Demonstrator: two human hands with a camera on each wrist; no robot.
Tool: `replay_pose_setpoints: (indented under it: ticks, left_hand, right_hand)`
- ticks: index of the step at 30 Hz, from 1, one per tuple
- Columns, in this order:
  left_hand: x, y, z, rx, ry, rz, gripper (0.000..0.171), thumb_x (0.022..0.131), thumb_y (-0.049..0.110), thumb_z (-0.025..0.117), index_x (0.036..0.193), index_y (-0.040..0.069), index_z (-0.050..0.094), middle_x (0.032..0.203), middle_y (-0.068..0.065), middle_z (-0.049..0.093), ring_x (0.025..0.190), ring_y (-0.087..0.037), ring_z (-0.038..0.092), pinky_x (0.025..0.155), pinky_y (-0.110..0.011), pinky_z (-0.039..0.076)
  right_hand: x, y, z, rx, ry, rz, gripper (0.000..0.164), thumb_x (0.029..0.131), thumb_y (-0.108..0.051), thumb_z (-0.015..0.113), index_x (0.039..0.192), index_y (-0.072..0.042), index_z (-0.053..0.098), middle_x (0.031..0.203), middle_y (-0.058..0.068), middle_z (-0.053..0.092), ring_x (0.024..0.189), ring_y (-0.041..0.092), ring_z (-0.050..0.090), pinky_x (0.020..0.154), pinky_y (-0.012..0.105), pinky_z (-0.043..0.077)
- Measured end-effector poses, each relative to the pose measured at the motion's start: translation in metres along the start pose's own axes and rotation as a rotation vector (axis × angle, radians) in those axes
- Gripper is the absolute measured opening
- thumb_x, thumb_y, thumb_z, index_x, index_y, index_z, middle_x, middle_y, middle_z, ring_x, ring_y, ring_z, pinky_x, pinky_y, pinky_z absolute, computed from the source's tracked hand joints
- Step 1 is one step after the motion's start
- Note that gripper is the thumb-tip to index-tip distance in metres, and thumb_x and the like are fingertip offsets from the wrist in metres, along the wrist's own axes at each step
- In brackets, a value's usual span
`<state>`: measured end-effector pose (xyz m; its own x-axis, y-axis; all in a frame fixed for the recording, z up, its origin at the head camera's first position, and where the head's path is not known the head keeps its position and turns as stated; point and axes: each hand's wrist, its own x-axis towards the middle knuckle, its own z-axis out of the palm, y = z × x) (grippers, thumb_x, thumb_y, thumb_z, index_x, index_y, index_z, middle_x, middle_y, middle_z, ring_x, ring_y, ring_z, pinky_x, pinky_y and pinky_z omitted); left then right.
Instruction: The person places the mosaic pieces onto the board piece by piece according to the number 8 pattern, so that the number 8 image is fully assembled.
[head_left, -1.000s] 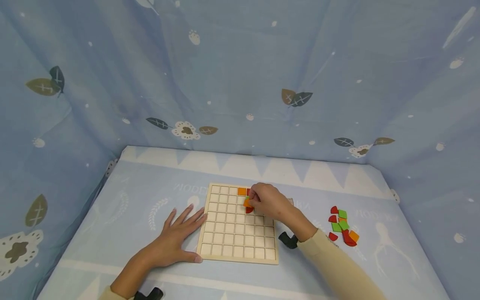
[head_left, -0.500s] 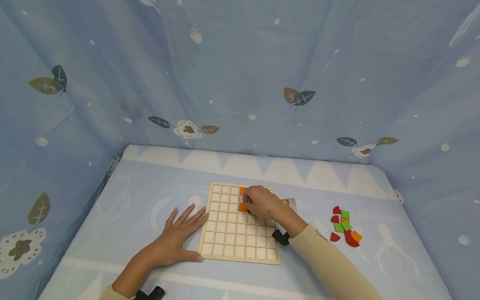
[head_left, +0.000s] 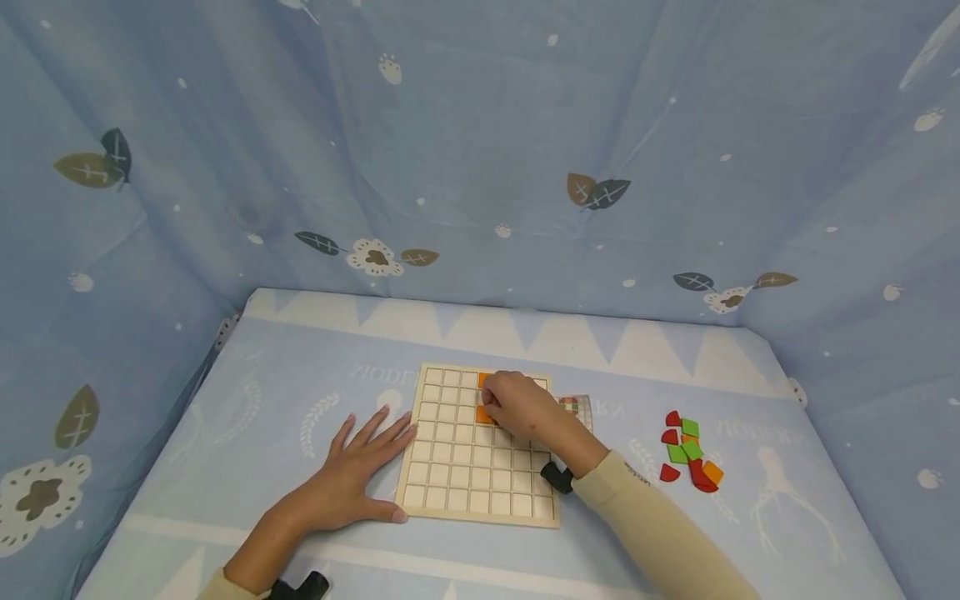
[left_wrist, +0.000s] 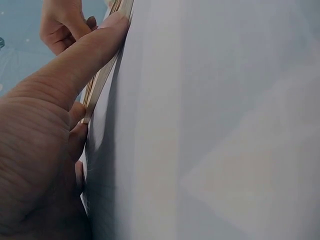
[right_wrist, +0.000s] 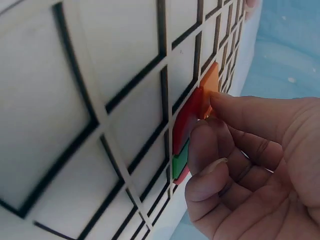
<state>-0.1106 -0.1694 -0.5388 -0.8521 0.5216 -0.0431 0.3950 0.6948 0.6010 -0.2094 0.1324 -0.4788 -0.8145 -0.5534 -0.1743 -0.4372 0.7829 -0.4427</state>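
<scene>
A wooden grid board lies on the table. My left hand is spread flat at its left side, with the fingertips and thumb against the frame. Over the upper part of the board, my right hand pinches an orange square tile at one of the cells. The right wrist view shows the thumb on that orange tile and the other fingers curled. Beside it sit a red tile and a green tile. Another orange tile lies in the top row, partly hidden by my right hand.
To the right is a loose group of red quarter-round tiles, green squares and orange squares. A small patterned card lies by the board's right edge, partly under my right forearm. Patterned cloth walls enclose the table.
My right hand has moved slightly left and the orange tile has shifted left with it, then stayed at its cell. My left hand has kept its place at the board's edge.
</scene>
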Motion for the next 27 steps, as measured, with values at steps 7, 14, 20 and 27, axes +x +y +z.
replay_pose_setpoints:
  ticks: [7, 14, 20, 27]
  left_hand:
    - [-0.001, 0.0, -0.001, -0.006, 0.009, 0.013, 0.118, 0.071, 0.065, 0.087, 0.166, 0.021, 0.032, 0.173, 0.003, 0.021, 0.16, -0.036, 0.004, 0.119, -0.068, -0.011]
    - [0.0, 0.0, 0.0, 0.006, 0.011, 0.016, 0.118, 0.071, 0.065, 0.086, 0.166, 0.022, 0.032, 0.173, 0.004, 0.021, 0.16, -0.035, 0.004, 0.12, -0.068, -0.01]
    - [0.0, 0.0, 0.001, -0.006, 0.013, 0.021, 0.118, 0.071, 0.064, 0.087, 0.166, 0.021, 0.032, 0.173, 0.003, 0.021, 0.16, -0.036, 0.004, 0.12, -0.068, -0.011]
    - [-0.001, 0.001, 0.0, -0.001, 0.017, 0.015, 0.118, 0.071, 0.065, 0.087, 0.166, 0.021, 0.032, 0.173, 0.003, 0.021, 0.16, -0.036, 0.004, 0.12, -0.068, -0.01]
  right_hand:
    - [-0.003, 0.001, 0.005, 0.027, 0.022, -0.019, 0.011, 0.105, -0.009, 0.064, 0.096, -0.012, 0.069, 0.085, -0.005, 0.059, 0.072, 0.012, 0.055, 0.065, 0.031, 0.049]
    - [-0.004, 0.0, 0.009, 0.037, 0.054, -0.007, 0.007, 0.105, -0.01, 0.065, 0.098, -0.013, 0.067, 0.085, -0.005, 0.059, 0.07, 0.012, 0.055, 0.065, 0.031, 0.049]
    - [-0.014, 0.005, 0.0, 0.069, 0.15, -0.031, 0.008, 0.103, -0.006, 0.065, 0.096, -0.01, 0.066, 0.08, -0.004, 0.058, 0.067, 0.011, 0.053, 0.064, 0.03, 0.048]
    - [-0.047, 0.031, -0.028, 0.133, 0.269, 0.063, 0.004, 0.102, -0.009, 0.067, 0.101, -0.008, 0.07, 0.084, -0.003, 0.063, 0.068, 0.013, 0.054, 0.062, 0.031, 0.05]
